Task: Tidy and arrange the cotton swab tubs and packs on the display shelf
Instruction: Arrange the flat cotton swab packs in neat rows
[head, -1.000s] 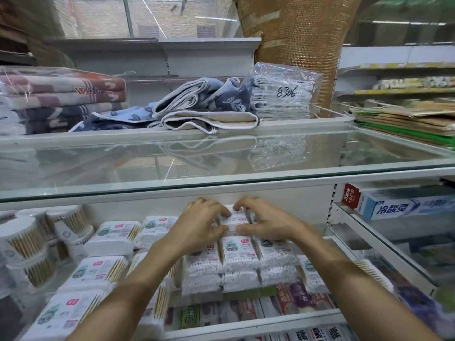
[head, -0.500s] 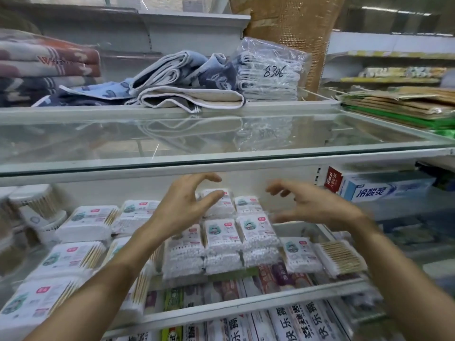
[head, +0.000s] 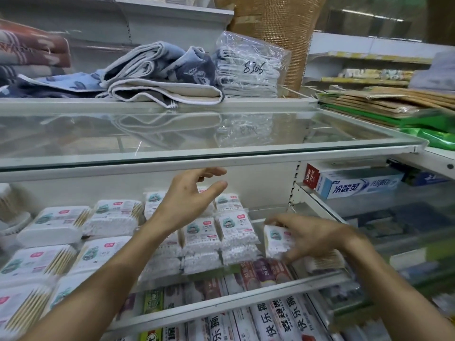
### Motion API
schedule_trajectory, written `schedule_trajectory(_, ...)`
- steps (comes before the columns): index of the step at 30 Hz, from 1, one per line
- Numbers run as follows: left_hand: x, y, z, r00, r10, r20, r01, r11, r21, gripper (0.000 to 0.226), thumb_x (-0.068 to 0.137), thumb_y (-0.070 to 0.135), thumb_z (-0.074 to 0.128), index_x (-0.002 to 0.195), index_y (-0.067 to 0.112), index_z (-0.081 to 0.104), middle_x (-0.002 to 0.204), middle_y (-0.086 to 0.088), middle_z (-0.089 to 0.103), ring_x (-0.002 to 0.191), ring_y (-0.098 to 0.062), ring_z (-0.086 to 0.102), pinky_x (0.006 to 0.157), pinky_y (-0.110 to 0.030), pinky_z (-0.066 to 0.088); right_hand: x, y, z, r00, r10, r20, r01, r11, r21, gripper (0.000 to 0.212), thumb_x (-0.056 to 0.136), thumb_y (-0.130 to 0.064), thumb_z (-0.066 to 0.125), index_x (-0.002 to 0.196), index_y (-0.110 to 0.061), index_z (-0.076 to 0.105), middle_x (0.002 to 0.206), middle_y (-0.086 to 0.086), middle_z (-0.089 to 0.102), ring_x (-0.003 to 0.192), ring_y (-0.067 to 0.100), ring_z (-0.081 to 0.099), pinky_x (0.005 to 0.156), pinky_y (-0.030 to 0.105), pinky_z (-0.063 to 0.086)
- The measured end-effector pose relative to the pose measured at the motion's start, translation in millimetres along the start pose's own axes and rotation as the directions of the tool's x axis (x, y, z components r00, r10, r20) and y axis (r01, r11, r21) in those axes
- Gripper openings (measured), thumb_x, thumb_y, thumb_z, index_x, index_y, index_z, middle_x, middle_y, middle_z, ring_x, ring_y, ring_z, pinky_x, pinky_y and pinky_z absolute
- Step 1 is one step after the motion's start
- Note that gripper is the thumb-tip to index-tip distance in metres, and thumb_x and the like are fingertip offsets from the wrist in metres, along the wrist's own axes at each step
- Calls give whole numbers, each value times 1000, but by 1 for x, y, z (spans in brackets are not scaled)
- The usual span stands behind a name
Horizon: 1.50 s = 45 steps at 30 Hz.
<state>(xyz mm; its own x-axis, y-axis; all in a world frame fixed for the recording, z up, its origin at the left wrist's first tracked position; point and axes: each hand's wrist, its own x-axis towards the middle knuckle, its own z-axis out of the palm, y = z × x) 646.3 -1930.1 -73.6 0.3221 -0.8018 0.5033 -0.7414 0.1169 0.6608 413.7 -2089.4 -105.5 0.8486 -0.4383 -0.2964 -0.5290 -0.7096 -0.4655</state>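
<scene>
Small clear packs of white cotton swabs (head: 235,232) lie in rows on the glass display shelf (head: 221,306). Larger packs with wooden sticks (head: 51,227) fill its left side. Round swab tubs (head: 12,207) stand at the far left, partly cut off. My left hand (head: 189,200) hovers open above the back rows, fingers spread, holding nothing. My right hand (head: 310,238) is lower at the right end of the rows, fingers closed around one small swab pack (head: 275,239). A pack of wooden swabs (head: 325,263) lies partly hidden under that hand.
A glass shelf (head: 197,136) sits close above the swabs. Folded towels (head: 157,75) and a bagged stack marked 8306 (head: 251,70) rest at its back. Toothpaste boxes (head: 357,185) fill the right bay. More boxed goods (head: 283,318) lie on the shelf below.
Both hands left the back-row packs and moved apart. My left hand lifted and opened. My right hand dropped to the right and closed on a small swab pack.
</scene>
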Motion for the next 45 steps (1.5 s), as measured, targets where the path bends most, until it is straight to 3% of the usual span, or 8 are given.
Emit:
schedule_trajectory(8, -6, 11, -6, 990, -123, 71, 133, 978, -159, 32, 92, 43, 64, 120, 26, 66, 112, 12, 70, 103, -1, 64, 94, -25, 52, -8, -39, -35, 862, -207, -463, 177, 978, -109, 93, 73, -29, 82, 148, -42, 28, 129, -10, 44, 118, 9, 45, 98, 33, 45)
schedule_trajectory(14, -8, 19, -7, 974, -205, 96, 223, 946, -236, 29, 88, 45, 67, 98, 18, 68, 85, 4, 76, 74, -4, 69, 72, -21, 53, 4, -86, -23, 761, -420, -495, 237, 889, -391, 86, 79, -33, 78, 150, -34, 30, 122, -11, 50, 108, 14, 40, 92, 31, 35)
schedule_trajectory(19, -13, 17, -19, 974, -224, 24, 223, 942, -250, 19, 93, 29, 65, 81, 15, 71, 73, -5, 73, 59, -4, 60, 56, -11, 41, 21, -84, -19, 737, -470, -486, 319, 875, -363, 84, 75, -51, 76, 146, -33, 34, 123, -5, 58, 106, 18, 51, 94, 42, 44)
schedule_trajectory(22, -16, 14, -27, 975, -223, 12, 220, 947, -236, 21, 94, 26, 64, 84, 10, 73, 70, -3, 70, 57, -3, 56, 56, -13, 40, 20, -77, -23, 751, -421, -509, 324, 906, -271, 86, 73, -65, 69, 147, -41, 30, 135, -2, 55, 122, 20, 46, 102, 47, 43)
schedule_trajectory(30, -12, 10, -29, 972, -234, 27, 234, 943, -238, 22, 94, 37, 63, 87, 20, 76, 79, -5, 74, 69, -3, 62, 65, -15, 45, 21, -80, -27, 722, -496, -483, 413, 868, -274, 84, 79, -47, 76, 150, -32, 35, 149, -9, 48, 137, 8, 40, 114, 34, 35)
schedule_trajectory(34, -2, 4, -20, 979, -199, 48, 196, 979, 46, 42, 85, 50, 69, 112, 18, 69, 110, 6, 72, 101, -6, 66, 87, -26, 53, 27, -73, -30, 728, -438, -528, 374, 899, -229, 69, 85, -39, 75, 145, -30, 42, 137, -22, 47, 118, -15, 37, 97, 3, 31)
schedule_trajectory(37, 6, -2, -11, 981, -92, 172, 33, 947, 321, 66, 83, 47, 73, 137, 15, 52, 137, -1, 56, 126, -18, 52, 100, -30, 44, 39, -60, -32, 805, -334, -490, 281, 942, -182, 68, 89, -42, 70, 148, -29, 39, 148, -13, 46, 123, -7, 37, 102, 15, 31)
schedule_trajectory(45, 15, -27, 10, 962, -58, 266, -109, 813, 572, 39, 90, 51, 60, 125, 33, 60, 129, 9, 59, 123, -16, 49, 105, -39, 38, 75, -45, -27, 938, -218, -271, 191, 974, -121, 66, 95, -38, 63, 152, -21, 35, 155, 0, 41, 134, 13, 44, 109, 32, 39)
